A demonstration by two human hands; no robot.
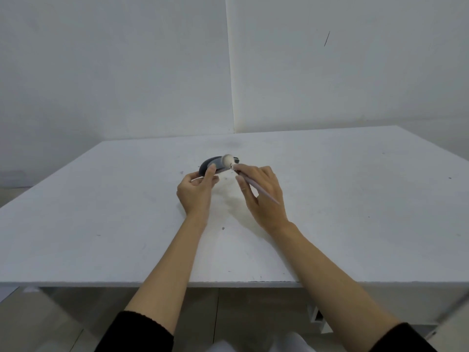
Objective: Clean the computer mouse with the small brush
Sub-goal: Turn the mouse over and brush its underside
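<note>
A dark grey computer mouse [208,164] is tipped up on its side near the middle of the white table [101,224]. My left hand [196,191] grips its near end with thumb and fingers. My right hand [261,193] holds a small brush [228,160] by its thin pale pink handle. The brush's white bristle head rests against the top right part of the mouse. The mouse's far side and underside are hidden.
A white wall stands close behind the table, with a vertical seam [229,72] in it. The table's front edge [228,284] runs below my forearms. A white bracket [317,317] shows under the table at the right.
</note>
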